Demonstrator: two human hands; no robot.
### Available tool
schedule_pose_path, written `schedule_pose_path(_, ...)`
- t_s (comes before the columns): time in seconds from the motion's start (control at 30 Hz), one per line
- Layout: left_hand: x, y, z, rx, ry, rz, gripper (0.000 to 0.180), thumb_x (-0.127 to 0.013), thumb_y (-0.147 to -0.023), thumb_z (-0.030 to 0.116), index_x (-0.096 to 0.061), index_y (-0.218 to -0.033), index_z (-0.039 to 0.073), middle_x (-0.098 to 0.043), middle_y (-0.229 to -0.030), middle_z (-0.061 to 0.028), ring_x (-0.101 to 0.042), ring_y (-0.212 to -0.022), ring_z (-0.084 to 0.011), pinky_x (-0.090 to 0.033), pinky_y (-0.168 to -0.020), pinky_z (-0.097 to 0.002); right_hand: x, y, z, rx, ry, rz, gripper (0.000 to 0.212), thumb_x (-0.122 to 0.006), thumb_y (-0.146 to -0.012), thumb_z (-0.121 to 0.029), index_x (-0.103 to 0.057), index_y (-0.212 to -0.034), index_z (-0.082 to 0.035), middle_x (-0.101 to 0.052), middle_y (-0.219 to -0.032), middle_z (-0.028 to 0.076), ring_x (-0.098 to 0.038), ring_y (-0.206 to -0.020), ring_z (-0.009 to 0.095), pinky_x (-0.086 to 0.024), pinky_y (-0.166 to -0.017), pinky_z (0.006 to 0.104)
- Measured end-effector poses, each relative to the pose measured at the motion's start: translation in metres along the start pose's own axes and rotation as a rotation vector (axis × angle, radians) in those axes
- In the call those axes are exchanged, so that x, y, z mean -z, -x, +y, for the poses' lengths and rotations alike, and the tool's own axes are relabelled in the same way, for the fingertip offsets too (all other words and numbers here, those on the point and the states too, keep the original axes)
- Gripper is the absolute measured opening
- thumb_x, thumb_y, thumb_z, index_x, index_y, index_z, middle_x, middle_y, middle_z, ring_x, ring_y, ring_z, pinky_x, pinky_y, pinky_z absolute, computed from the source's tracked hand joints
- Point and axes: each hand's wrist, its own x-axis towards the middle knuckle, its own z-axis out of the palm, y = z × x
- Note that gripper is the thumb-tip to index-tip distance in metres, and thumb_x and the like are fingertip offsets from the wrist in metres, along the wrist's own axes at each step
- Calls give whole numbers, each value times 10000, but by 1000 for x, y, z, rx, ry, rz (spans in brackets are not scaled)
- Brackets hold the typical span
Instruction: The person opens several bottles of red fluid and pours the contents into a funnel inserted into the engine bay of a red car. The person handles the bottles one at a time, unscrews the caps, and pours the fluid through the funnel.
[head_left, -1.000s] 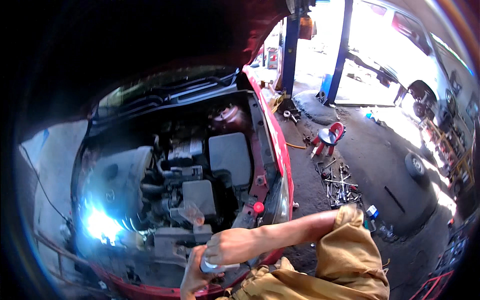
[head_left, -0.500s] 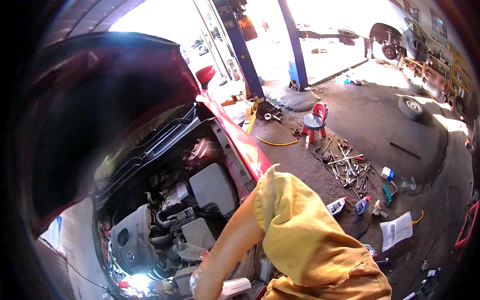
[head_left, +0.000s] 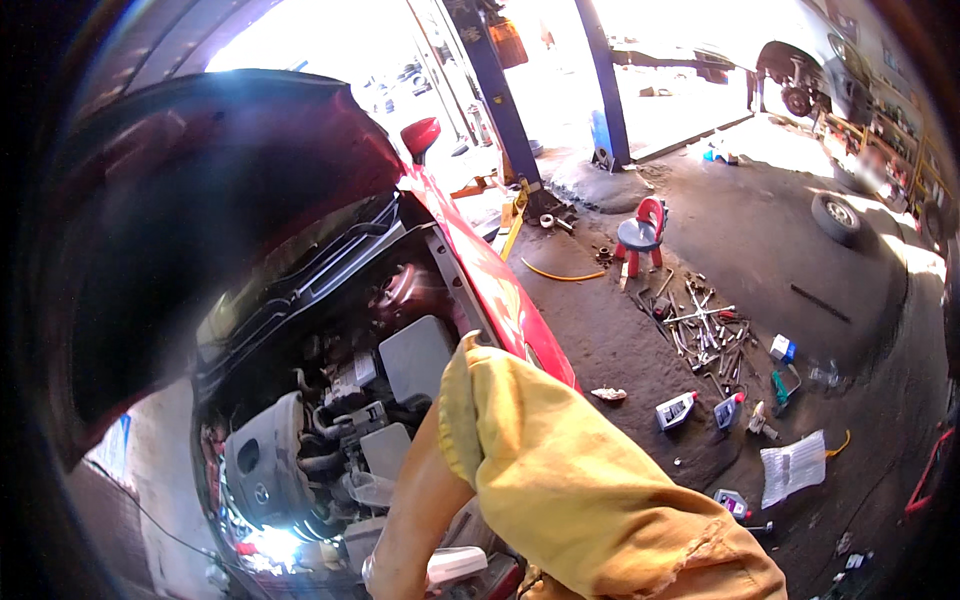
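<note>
My right arm, in a yellow sleeve [head_left: 560, 440], bends at the elbow over the front corner of a red car. Its bare forearm [head_left: 415, 520] runs down past the lower edge, so the right hand and its fingers are cut off. Beside the wrist lies a white plastic object [head_left: 455, 565], partly hidden. The open engine bay holds a grey engine cover [head_left: 268, 460], a grey box lid [head_left: 415, 360] and a clear plastic container [head_left: 370, 488]. A bright lamp [head_left: 275, 548] shines at the engine's front. No part of my left hand shows.
The raised hood [head_left: 220, 180] stands at left. Lift posts [head_left: 490, 90] rise behind the red fender [head_left: 490, 290]. On the floor are a small red-and-grey chair [head_left: 640, 235], scattered wrenches [head_left: 705, 325], bottles [head_left: 675, 410], bubble wrap [head_left: 793, 470] and a wheel [head_left: 836, 217].
My right sleeve and forearm have shifted left and lower in the picture, taking the hand past the lower edge. The floor and car background has slid slightly right as the view turned.
</note>
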Motion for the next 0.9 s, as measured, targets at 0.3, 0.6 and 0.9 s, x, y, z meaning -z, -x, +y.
schedule_pose_path(0.3,21,36,-17,-189,509,-234,725,-876,-648,140,-532,-1275,19,-478,-1267,-114,-470,-1246,-280,-365,-1075,-385,-7,6,-18,-222,-53,-111,114,-648,-784,-149,-710,-763,-55,-718,-804,127,-714,-783,287,-571,-660,383)
schedule_pose_path(0.6,19,29,-48,-432,-41,-158,821,-878,-575,91,-511,-1308,47,-488,-1285,-129,-439,-1246,-345,-364,-1088,-436,-15,6,-11,-244,186,-244,175,-610,-845,-152,-666,-921,-4,-706,-937,151,-699,-906,312,-563,-753,402)
schedule_pose_path(0.9,23,18,-55,-381,-17,-145,797,-856,-580,54,-531,-1307,92,-514,-1241,-136,-478,-1216,-361,-406,-1050,-429,12,1,36,-190,-299,-15,267,-699,-814,-108,-625,-1061,-38,-684,-915,170,-662,-895,369,-515,-739,464)
